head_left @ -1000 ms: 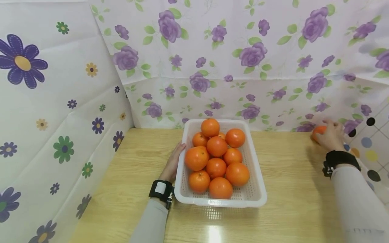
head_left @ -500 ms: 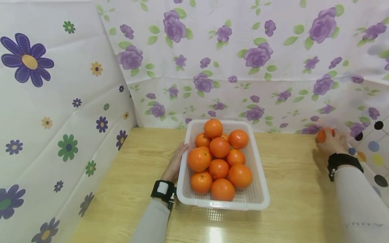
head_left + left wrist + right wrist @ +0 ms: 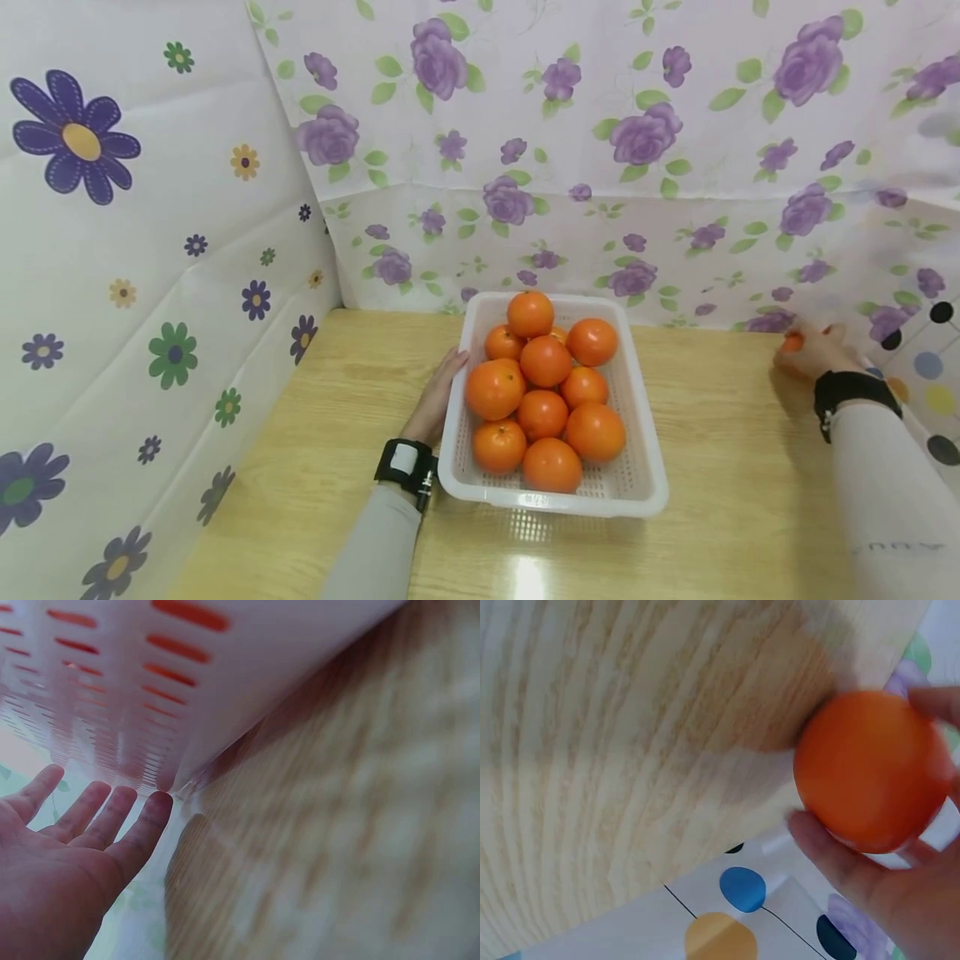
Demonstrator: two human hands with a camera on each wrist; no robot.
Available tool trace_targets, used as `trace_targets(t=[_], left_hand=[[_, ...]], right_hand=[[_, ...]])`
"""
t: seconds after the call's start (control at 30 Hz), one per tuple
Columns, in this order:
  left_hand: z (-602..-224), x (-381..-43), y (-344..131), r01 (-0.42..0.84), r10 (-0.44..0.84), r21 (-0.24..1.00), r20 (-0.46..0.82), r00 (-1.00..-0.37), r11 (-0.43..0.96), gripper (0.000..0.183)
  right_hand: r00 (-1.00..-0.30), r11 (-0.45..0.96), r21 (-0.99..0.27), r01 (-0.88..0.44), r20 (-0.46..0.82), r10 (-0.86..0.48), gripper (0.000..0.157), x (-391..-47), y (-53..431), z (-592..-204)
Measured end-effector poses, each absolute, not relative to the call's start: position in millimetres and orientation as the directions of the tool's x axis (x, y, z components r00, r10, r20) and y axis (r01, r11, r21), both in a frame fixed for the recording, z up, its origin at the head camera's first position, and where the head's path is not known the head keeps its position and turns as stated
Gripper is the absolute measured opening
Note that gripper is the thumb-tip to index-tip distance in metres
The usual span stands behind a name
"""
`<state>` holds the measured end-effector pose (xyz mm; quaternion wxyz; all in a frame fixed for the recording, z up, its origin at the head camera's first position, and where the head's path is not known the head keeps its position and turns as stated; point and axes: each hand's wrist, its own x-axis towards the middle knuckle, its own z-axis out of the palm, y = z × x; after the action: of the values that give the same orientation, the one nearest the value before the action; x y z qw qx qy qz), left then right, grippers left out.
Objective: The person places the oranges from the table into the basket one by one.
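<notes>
A white perforated plastic basket (image 3: pixel 651 467) stands on the table, holding several heaped oranges (image 3: pixel 546 361). My left hand (image 3: pixel 435 400) lies along the basket's left side. In the left wrist view its fingers (image 3: pixel 139 829) are nearly straight, with the tips at the slotted wall (image 3: pixel 112 712). Far right, at the back corner of the table, my right hand (image 3: pixel 817 354) holds a single orange (image 3: pixel 870 772). The thumb and fingers lie around that fruit in the right wrist view. Most of it is hidden by the hand in the head view.
The wooden table (image 3: pixel 720 433) runs back to a purple-flowered cloth (image 3: pixel 570 233). A daisy-printed cloth (image 3: pixel 187 275) rises at the left, and a dotted cloth (image 3: pixel 918 392) borders the right side near the right hand.
The orange has turned in my right hand and is now more hidden behind the fingers. The head view has shifted slightly. My left hand stays beside the basket.
</notes>
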<state>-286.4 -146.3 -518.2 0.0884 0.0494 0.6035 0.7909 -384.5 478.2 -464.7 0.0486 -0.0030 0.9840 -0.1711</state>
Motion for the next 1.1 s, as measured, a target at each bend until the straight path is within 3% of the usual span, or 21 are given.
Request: trace_targets(t=[0.23, 0.53, 0.7, 0.9, 1.1], left_hand=[[-517.0, -288.3, -145.5, -0.082, 0.199, 0.963, -0.031, -0.979, -0.255, 0.068], [-518.1, -287.3, -145.0, -0.078, 0.181, 0.965, -0.032, -0.983, -0.252, 0.072], [-519.3, -286.4, -144.4, -0.083, 0.186, 0.965, -0.036, -0.982, -0.25, 0.072], [-519.7, -286.4, -143.5, -0.076, 0.192, 0.964, -0.027, -0.981, -0.253, 0.069], [-517.9, -286.6, -143.8, -0.076, 0.179, 0.968, -0.033, -0.983, -0.241, 0.07]], right_hand=[[-0.986, 0.924, -0.38, -0.028, -0.142, -0.088, 0.067, -399.0, 497.3, -486.8], [-0.985, 0.901, -0.431, -0.052, -0.129, -0.119, 0.069, -385.0, 487.3, -477.7], [-0.99, 0.894, -0.434, -0.112, -0.033, -0.14, 0.062, -387.9, 485.3, -475.8], [-0.979, 0.828, -0.523, -0.204, 0.095, -0.18, 0.057, -388.7, 469.5, -453.6], [-0.981, 0.741, -0.649, -0.173, 0.046, -0.189, 0.069, -379.6, 442.1, -422.7]])
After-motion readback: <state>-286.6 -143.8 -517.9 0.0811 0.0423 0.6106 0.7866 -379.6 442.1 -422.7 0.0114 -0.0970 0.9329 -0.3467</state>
